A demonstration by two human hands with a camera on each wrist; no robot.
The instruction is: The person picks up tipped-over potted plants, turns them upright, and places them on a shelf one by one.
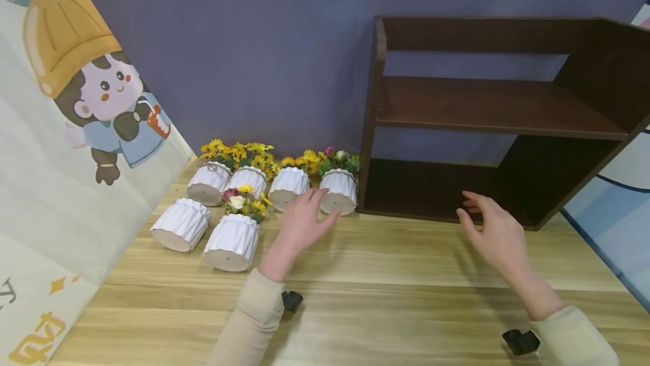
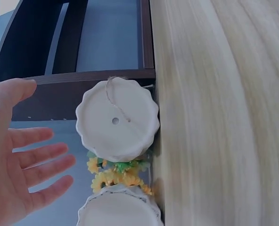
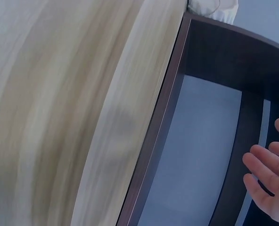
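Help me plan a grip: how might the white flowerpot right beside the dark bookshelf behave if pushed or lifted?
Pushed sideways, the white flowerpot may roll, though bumpily, since it appears to lie on its side, scalloped round base facing outward. The ridged wall should give some grip. Its small flowers would probably bend if squeezed.

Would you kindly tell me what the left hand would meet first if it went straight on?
The left hand would probably meet the white fluted flowerpot beside the dark brown, open-fronted shelf, though depth is unclear.
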